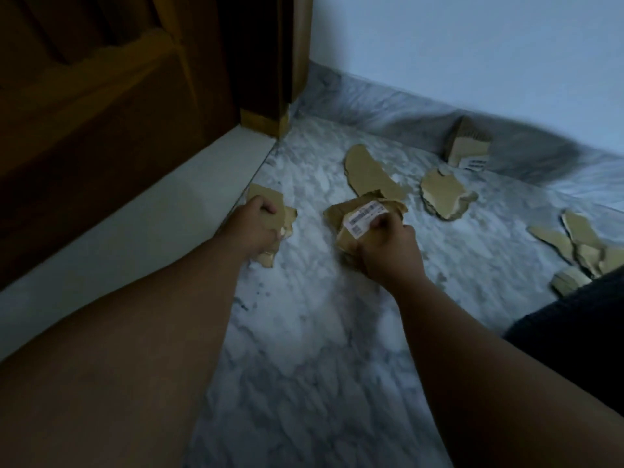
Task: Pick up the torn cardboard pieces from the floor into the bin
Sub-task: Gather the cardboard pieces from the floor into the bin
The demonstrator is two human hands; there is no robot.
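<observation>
My left hand [251, 224] grips a torn brown cardboard piece [287, 217] beside the white door sill. My right hand [388, 251] holds a bundle of cardboard pieces with a white barcode label [363, 217]. More torn pieces lie on the marble floor: a long one [368, 173] beyond my right hand, another [444, 194] to its right, several [580, 241] at the far right, and a folded labelled chunk [467, 146] against the skirting. No bin is in view.
A dark wooden door [101, 96] and its frame [270, 62] stand at the left above a white sill [152, 224]. A pale wall [472, 45] with marble skirting runs along the back. Dark clothing [580, 325] fills the right edge.
</observation>
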